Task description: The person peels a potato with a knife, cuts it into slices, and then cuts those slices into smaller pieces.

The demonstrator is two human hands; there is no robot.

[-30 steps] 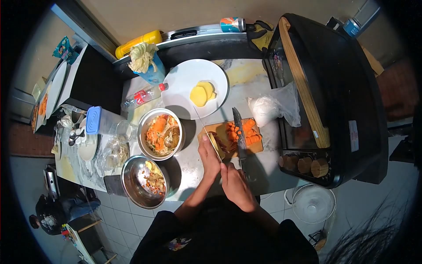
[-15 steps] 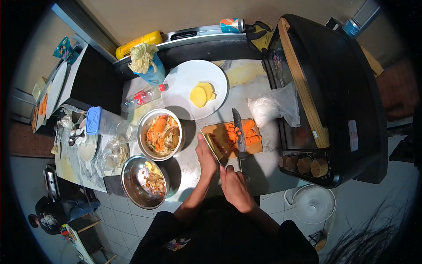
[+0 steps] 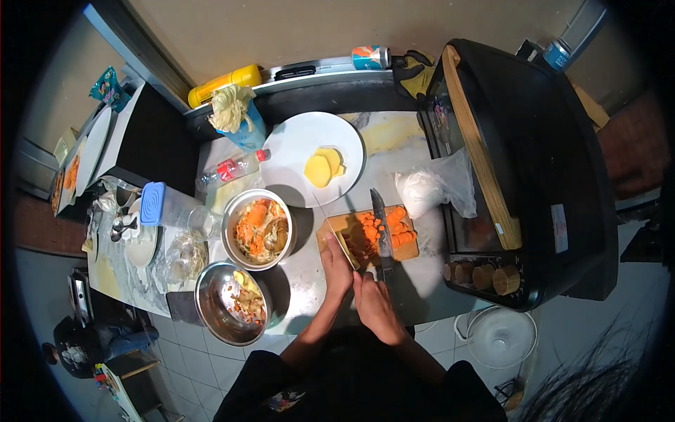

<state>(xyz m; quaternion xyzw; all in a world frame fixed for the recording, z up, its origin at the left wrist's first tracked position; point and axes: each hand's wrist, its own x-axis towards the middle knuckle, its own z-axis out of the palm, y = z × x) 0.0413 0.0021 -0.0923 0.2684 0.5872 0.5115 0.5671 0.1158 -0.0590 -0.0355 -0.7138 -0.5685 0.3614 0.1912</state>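
My left hand [image 3: 336,269] has its fingers closed on a yellow potato piece [image 3: 347,251] at the left side of the wooden cutting board [image 3: 410,247]. My right hand [image 3: 377,304] grips a knife [image 3: 325,216], its thin blade running up and left along the potato. Chopped orange carrot [image 3: 402,238] lies in small bits and larger chunks on the board. A second, dark-bladed knife [image 3: 380,214] rests across the board among the carrot. Beyond the board, a white plate [image 3: 285,141] bears several yellow potato slices [image 3: 321,169].
Left of my hands stand a white pot [image 3: 226,235] of shredded food and a steel bowl [image 3: 211,309] of peelings. A plastic bottle [image 3: 235,169] lies behind them. On the right are a bag of white powder [image 3: 422,191] and a black oven [image 3: 541,176]. Another person [image 3: 84,344] is at far left.
The view has tilted slightly, so the counter sits lower in the picture. Both hands stay at the board's left side, the knife still against the potato piece.
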